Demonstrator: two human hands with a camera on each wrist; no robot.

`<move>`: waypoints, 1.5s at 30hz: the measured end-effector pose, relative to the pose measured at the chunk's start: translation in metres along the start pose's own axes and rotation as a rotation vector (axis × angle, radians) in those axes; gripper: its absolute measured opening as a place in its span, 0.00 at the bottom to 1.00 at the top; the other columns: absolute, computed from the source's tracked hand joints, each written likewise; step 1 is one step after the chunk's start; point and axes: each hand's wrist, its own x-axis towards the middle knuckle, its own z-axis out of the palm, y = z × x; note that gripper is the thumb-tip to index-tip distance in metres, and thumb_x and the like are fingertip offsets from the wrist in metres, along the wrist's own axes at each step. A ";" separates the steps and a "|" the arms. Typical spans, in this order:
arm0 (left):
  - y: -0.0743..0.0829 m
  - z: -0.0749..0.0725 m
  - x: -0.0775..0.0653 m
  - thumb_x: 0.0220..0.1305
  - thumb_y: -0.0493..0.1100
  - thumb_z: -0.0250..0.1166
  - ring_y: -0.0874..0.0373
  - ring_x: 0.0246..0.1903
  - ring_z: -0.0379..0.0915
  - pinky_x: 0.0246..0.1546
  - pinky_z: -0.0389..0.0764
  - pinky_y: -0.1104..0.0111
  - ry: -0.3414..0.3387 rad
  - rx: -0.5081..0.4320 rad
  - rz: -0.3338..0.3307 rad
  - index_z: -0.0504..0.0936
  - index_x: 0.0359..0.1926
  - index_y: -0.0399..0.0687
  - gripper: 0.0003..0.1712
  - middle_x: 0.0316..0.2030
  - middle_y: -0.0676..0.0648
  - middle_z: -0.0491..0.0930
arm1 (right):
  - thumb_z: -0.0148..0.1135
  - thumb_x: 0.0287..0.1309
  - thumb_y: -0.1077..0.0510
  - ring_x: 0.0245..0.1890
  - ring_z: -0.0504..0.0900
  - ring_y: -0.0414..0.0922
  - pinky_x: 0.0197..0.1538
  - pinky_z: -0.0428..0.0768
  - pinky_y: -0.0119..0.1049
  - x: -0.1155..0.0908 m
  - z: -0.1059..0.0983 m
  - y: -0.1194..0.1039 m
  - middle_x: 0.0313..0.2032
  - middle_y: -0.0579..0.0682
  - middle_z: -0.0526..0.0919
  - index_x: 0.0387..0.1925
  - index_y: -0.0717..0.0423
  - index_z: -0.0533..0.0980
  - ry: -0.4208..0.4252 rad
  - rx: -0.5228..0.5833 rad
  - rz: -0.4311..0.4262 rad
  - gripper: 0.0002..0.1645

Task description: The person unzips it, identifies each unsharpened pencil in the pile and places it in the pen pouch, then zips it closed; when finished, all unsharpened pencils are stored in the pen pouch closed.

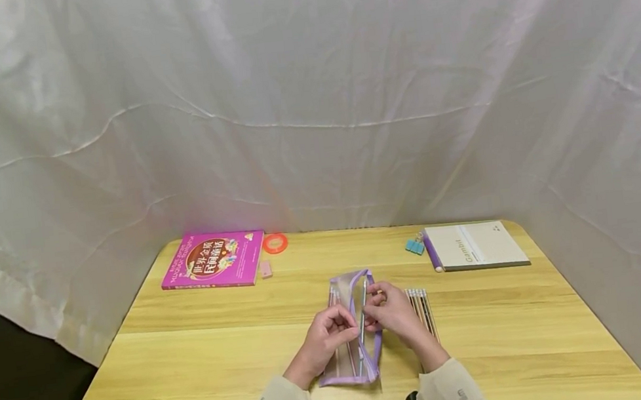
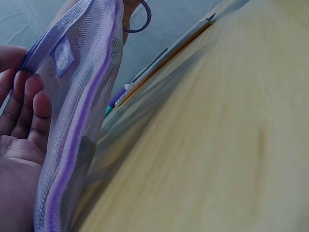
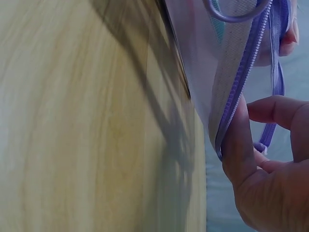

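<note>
A mesh pencil case [image 1: 343,286] with purple trim stands between my hands, its zipped mouth spread apart. Several pencils [image 1: 350,354] show through its mesh, and one slim pencil [image 1: 364,293] lies in the opening. My left hand [image 1: 326,339] pinches the left edge of the mouth between thumb and fingers; in the left wrist view a purple label [image 2: 62,56] hangs beside those fingers. On the opposite side, my right hand [image 1: 394,312] holds the edge along the zipper [image 3: 239,87], fingers reaching over it. More pencils [image 1: 426,313] lie side by side right of the case, partly behind my right forearm.
At the back left are a magenta book [image 1: 245,265], a pink eraser [image 1: 266,269] and an orange-red ring [image 1: 275,243]. At the back right lie teal binder clips [image 1: 414,247], a purple pen [image 1: 432,250] and a notebook [image 1: 486,244]. A pale curtain [image 1: 351,157] hangs behind the table.
</note>
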 end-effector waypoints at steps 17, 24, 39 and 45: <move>-0.004 -0.001 -0.004 0.66 0.31 0.64 0.68 0.36 0.74 0.39 0.76 0.77 0.006 -0.027 0.059 0.74 0.37 0.26 0.08 0.35 0.56 0.78 | 0.67 0.61 0.69 0.25 0.85 0.47 0.33 0.89 0.44 -0.009 -0.007 -0.003 0.40 0.60 0.82 0.62 0.66 0.73 -0.032 0.004 0.013 0.27; 0.002 -0.002 -0.002 0.66 0.30 0.64 0.67 0.36 0.74 0.40 0.76 0.76 0.041 -0.052 0.079 0.74 0.37 0.25 0.08 0.34 0.55 0.78 | 0.65 0.64 0.67 0.30 0.86 0.50 0.36 0.89 0.42 -0.009 -0.043 -0.007 0.44 0.60 0.81 0.63 0.66 0.73 0.030 0.004 -0.012 0.26; 0.004 -0.005 0.003 0.63 0.25 0.61 0.67 0.34 0.74 0.39 0.75 0.77 0.045 -0.062 0.133 0.73 0.35 0.24 0.05 0.32 0.56 0.77 | 0.65 0.65 0.68 0.29 0.83 0.47 0.32 0.87 0.41 -0.015 -0.097 0.018 0.40 0.58 0.83 0.60 0.70 0.74 0.072 -0.113 0.050 0.23; 0.005 -0.002 0.003 0.63 0.26 0.62 0.67 0.34 0.74 0.39 0.75 0.78 0.039 -0.080 0.129 0.72 0.36 0.22 0.07 0.32 0.57 0.77 | 0.64 0.66 0.67 0.29 0.83 0.47 0.32 0.87 0.40 -0.015 -0.096 0.025 0.41 0.61 0.85 0.59 0.69 0.74 0.070 -0.160 0.056 0.22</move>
